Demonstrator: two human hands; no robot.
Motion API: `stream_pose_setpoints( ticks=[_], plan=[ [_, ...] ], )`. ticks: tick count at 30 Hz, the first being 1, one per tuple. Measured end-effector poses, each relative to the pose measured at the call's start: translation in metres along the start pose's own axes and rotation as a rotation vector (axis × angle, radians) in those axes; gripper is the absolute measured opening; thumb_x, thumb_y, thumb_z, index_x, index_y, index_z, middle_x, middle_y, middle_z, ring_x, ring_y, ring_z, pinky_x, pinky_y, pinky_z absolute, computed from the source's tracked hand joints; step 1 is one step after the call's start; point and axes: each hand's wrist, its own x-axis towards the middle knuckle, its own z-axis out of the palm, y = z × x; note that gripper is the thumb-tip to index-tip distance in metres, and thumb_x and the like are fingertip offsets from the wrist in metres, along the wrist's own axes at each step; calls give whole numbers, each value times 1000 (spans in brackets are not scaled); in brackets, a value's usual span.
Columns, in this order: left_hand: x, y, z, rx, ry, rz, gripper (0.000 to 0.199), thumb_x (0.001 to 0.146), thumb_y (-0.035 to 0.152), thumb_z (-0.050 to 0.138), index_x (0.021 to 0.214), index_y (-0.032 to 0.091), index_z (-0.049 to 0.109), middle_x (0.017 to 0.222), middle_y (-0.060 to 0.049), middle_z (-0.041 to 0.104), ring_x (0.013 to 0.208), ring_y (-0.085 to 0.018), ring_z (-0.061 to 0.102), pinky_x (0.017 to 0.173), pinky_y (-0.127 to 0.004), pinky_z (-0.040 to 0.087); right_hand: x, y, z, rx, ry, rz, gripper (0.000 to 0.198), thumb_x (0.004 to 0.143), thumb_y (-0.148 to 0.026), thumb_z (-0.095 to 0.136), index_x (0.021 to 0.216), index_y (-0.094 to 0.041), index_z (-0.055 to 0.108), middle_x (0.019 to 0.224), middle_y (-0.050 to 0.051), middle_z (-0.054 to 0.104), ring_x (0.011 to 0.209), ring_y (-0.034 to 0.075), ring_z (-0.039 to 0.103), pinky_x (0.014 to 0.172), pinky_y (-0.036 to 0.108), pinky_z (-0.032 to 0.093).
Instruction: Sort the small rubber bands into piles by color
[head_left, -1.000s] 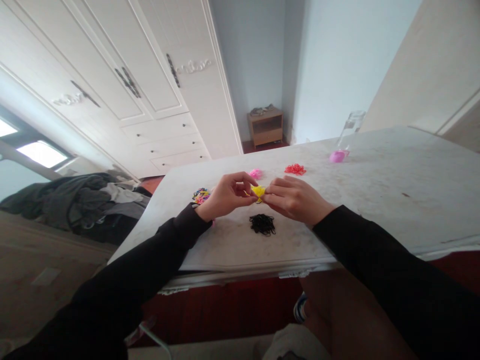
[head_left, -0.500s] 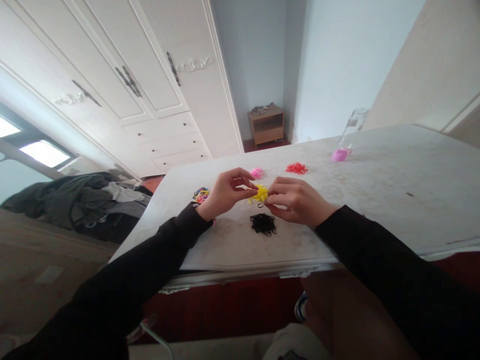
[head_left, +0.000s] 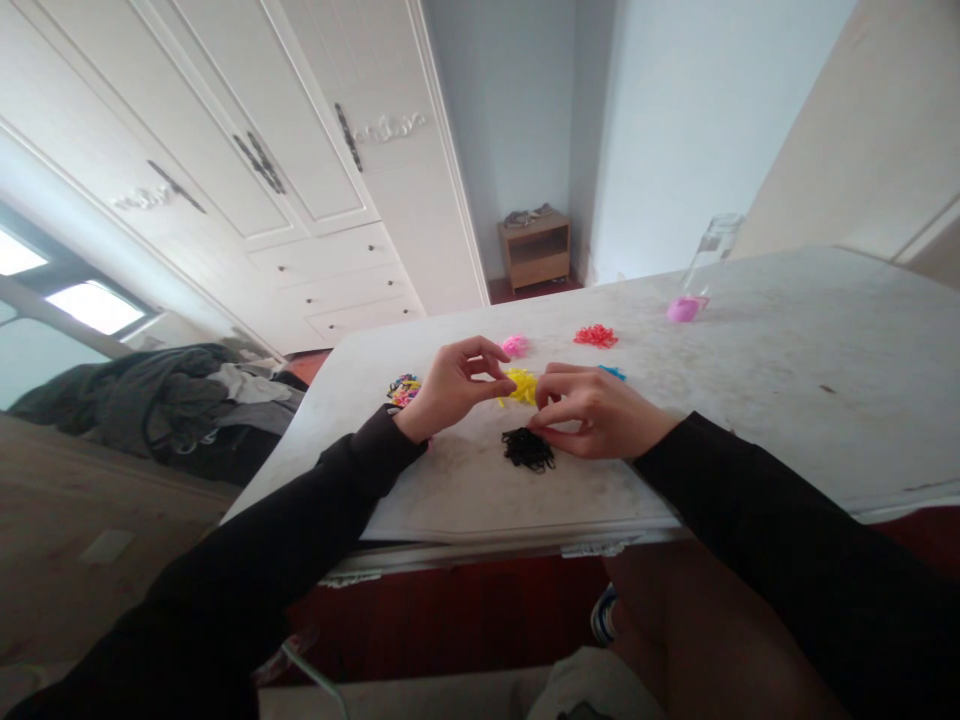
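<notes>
My left hand (head_left: 466,385) hovers beside the pile of yellow rubber bands (head_left: 523,386), thumb and fingers bent together; whatever they pinch is too small to make out. My right hand (head_left: 592,408) has its thumb and index finger closed at the upper edge of the pile of black rubber bands (head_left: 527,450). A band between those fingertips cannot be made out now. Behind the hands lie pink rubber bands (head_left: 515,346) and red rubber bands (head_left: 596,336). Blue rubber bands (head_left: 613,373) show partly past my right hand. Mixed-colour bands (head_left: 403,389) sit left of my left wrist, partly covered.
The white table (head_left: 450,500) has its front edge close to my body. A clear bottle with a pink part (head_left: 684,309) is at the back right. Dark clothes (head_left: 172,410) are heaped left of the table, and a small wooden cabinet (head_left: 536,250) stands beyond it.
My right hand has moved down from the yellow pile to the black pile. The small black band that hung by its fingertips no longer shows separately. Blue bands have come into view. My left hand stays nearly still.
</notes>
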Motion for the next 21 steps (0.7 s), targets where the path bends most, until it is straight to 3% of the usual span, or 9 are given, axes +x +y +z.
stream_pose_setpoints(
  ticks=[9, 21],
  plan=[
    [0, -1, 1, -93, -38, -91, 51, 62, 31, 104, 91, 16, 66, 85, 5, 65, 70, -12, 76, 65, -23, 66, 2, 2, 1, -235, 178, 51, 17, 99, -17, 66, 85, -15, 75, 80, 5, 66, 79, 20, 58, 70, 33, 48],
    [-4, 5, 5, -158, -148, -133, 37, 73, 23, 97, 96, 16, 68, 94, 0, 76, 78, -14, 81, 72, -22, 67, 0, 5, 4, -199, 154, 53, 21, 107, -30, 65, 106, -14, 79, 90, 8, 73, 86, 21, 63, 74, 35, 51]
  ],
)
